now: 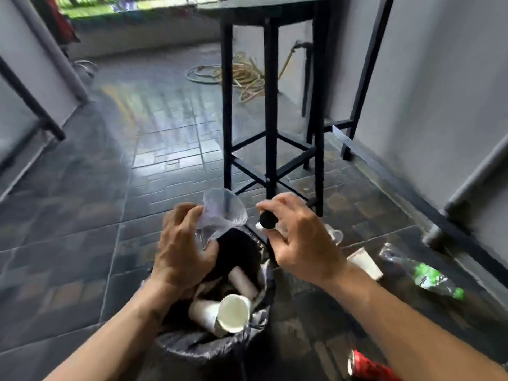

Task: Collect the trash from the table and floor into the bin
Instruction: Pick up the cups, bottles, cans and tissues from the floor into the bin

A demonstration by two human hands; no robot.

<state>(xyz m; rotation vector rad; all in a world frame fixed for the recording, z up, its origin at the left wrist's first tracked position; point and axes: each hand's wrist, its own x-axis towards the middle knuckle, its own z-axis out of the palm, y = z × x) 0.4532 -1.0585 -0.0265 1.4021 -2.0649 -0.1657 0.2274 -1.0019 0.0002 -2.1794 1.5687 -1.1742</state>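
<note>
A bin lined with a black bag stands on the floor below me, holding several white paper cups. My left hand grips a crumpled clear plastic cup over the bin's far rim. My right hand holds a small bottle with a black cap, also above the far rim. On the floor to the right lie a white paper cup, a clear cup, a plastic bottle with a green label and a red can.
A tall black stool-like table frame stands just beyond the bin. A coiled hose lies on the dark tiled floor behind it. Grey walls and a black metal frame close in on the right; a railing is on the left.
</note>
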